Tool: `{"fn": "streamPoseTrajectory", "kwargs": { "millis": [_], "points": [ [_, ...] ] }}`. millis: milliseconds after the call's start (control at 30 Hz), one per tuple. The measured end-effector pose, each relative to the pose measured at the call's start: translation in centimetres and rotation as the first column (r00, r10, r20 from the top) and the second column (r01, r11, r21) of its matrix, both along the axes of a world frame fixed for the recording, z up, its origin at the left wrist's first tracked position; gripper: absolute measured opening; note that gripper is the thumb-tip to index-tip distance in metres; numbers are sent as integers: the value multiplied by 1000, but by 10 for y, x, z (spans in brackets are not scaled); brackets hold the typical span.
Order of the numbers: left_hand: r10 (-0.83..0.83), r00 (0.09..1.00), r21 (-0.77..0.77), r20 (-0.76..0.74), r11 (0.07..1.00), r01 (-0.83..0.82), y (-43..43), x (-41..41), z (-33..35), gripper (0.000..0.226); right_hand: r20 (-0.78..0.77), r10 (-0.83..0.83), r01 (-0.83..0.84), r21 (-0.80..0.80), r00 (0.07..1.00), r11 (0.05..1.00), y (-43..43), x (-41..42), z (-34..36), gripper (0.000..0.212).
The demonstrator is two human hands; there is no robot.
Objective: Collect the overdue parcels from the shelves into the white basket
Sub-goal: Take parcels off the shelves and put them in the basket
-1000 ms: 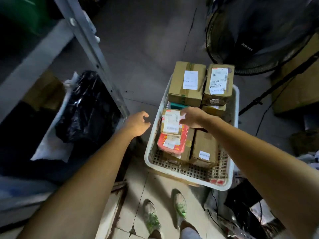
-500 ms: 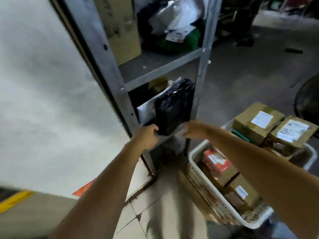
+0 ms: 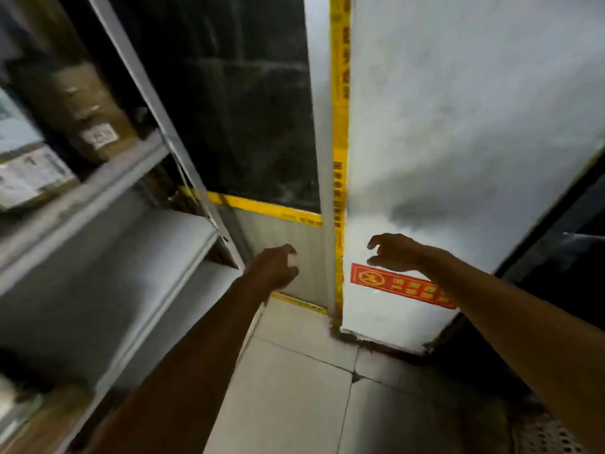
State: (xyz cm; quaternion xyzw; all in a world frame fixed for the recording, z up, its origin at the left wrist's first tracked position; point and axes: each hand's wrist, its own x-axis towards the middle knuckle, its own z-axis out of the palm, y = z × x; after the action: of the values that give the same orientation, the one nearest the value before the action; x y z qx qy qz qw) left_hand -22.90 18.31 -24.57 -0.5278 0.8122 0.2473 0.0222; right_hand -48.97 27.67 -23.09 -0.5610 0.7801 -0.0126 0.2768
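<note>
— Head view, the only one. Anything changed since a second ago?

— Swung left, off the parcels packed in the white basket point(image 3: 550, 434). Now facing a white wall point(image 3: 458, 126) with yellow tape point(image 3: 340, 126) and a red sign point(image 3: 402, 286). Of the basket, only a perforated corner at the bottom right, probably; too blurred to be sure.

— And the hands?

— Both empty. On the left hand point(image 3: 275, 267): fingers loosely curled, slightly apart, gripping nothing, just right of the shelf post point(image 3: 178, 152). On the right hand point(image 3: 396, 253): thumb and fingers spread in a loose claw, pinching nothing, in front of the wall just above the sign.

— No longer on the parcel in the basket, then?

— No, lifted clear. Reads as one drop finished and the hunt for the next begun.

— Candidates?

— Far left, on the shelves point(image 3: 98, 188): a brown cardboard parcel point(image 3: 82, 103) on the upper level and a white-labelled parcel point(image 3: 29, 178) at the frame's edge. Overdue or not, impossible to tell; labels blurred.
</note>
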Motion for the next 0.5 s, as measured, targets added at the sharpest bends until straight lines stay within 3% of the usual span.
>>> {"fn": "streamPoseTrajectory", "kwargs": {
  "millis": [233, 500],
  "points": [
    [270, 960, -30, 69, 963, -269, 10, 212, -6, 46, 22, 325, -324, -39, 946, 945, -72, 207, 6, 49],
    [527, 847, -72, 67, 849, -523, 61, 384, -4, 41, 102, 532, -529, -58, 841, 847, -100, 390, 1, 48]
  ]
}}
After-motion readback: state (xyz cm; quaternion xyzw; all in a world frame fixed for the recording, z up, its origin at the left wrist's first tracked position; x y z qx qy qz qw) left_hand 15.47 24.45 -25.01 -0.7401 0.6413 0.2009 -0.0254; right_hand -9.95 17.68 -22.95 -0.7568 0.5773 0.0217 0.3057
